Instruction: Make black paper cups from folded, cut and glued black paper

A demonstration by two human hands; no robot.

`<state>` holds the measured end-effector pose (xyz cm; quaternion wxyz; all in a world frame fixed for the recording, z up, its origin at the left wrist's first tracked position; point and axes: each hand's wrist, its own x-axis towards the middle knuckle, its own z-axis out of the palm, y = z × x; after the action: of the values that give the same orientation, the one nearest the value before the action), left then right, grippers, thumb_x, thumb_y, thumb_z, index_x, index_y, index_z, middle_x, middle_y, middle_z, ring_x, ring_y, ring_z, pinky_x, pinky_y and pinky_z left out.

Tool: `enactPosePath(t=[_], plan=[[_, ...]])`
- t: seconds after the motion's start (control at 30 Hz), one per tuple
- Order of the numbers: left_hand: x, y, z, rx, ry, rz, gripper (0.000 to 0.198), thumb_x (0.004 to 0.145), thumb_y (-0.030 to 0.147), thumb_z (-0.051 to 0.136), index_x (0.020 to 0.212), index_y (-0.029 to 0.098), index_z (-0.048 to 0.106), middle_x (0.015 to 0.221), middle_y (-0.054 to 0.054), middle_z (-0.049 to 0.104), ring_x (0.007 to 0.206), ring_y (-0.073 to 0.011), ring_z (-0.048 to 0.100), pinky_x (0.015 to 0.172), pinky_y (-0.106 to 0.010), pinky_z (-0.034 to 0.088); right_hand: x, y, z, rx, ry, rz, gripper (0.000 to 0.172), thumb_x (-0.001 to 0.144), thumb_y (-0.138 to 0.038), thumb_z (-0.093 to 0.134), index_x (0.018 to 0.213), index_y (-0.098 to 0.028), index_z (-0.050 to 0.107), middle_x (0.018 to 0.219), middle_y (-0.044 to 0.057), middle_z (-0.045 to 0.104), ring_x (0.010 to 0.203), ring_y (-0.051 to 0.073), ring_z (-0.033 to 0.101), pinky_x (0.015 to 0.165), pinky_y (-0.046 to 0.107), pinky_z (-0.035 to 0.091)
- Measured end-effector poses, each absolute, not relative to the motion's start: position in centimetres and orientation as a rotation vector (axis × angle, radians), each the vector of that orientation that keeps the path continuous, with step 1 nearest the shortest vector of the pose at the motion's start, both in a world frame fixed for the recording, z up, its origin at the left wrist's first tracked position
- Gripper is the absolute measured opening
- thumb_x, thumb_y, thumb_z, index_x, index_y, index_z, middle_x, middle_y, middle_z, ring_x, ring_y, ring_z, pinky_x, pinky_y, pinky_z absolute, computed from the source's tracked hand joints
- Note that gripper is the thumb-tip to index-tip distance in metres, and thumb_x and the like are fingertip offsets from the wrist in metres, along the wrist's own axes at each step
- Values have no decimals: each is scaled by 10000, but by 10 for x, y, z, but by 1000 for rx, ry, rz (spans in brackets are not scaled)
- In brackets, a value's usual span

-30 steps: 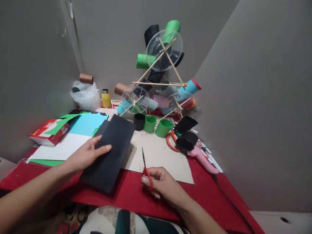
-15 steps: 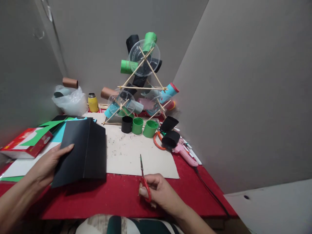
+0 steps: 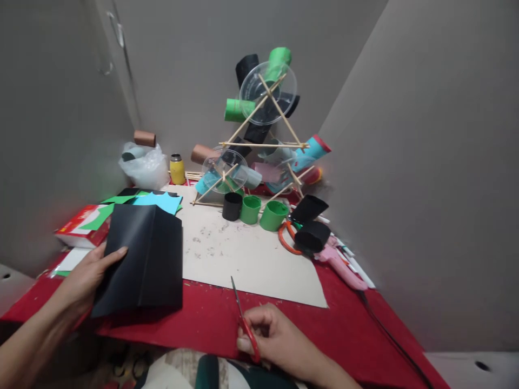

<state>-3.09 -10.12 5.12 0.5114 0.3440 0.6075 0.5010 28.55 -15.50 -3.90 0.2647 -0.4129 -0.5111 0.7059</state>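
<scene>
Two hands low in frame: right hand [image 3: 279, 340] clenched on scissors [image 3: 243, 313] (blades together, pointing away), left hand [image 3: 91, 273] grasping folded black paper [image 3: 146, 259] lying on red desk [image 3: 211, 324]; beyond, three cups [image 3: 250, 209], stick model [image 3: 263, 145].

Bare middle of beige cardboard sheet [image 3: 259, 265] open, folded black paper sheet [image 3: 141, 259] blocking left, red-handled scissors [image 3: 242, 316] at near edge, row of black and green paper cups [image 3: 251, 209] and skewer wheel model [image 3: 263, 129] behind, pink glue gun [image 3: 340, 266] crowding right
</scene>
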Motion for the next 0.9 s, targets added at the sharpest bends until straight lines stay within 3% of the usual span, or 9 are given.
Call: enactPosePath(t=[0.33,0.7,0.9], plan=[[9,-73,56,913,1302,1061,348,726,260,743,1050,207,627,768,-19,749,572,-192,693,520,-272,568,281,-166,-42,-1185,-1364,1869,439,638,-486,820,558,-147,552,443,-53,514,344,21,349,341,145,229],[62,-62,63,1035,1054,1320,388,785,343,679,1151,232,608,1038,-19,737,877,-209,703,778,-318,584,294,-174,-49,-1116,-1308,1823,509,611,-602,789,610,-155,545,466,-67,464,350,19,322,346,147,232],[51,-67,25,863,1192,1131,321,769,300,668,1066,189,615,914,-53,749,745,-204,706,677,-310,580,295,-175,-50,-1051,-1349,1862,554,628,-663,746,568,-159,522,465,-50,474,362,27,322,365,164,219]])
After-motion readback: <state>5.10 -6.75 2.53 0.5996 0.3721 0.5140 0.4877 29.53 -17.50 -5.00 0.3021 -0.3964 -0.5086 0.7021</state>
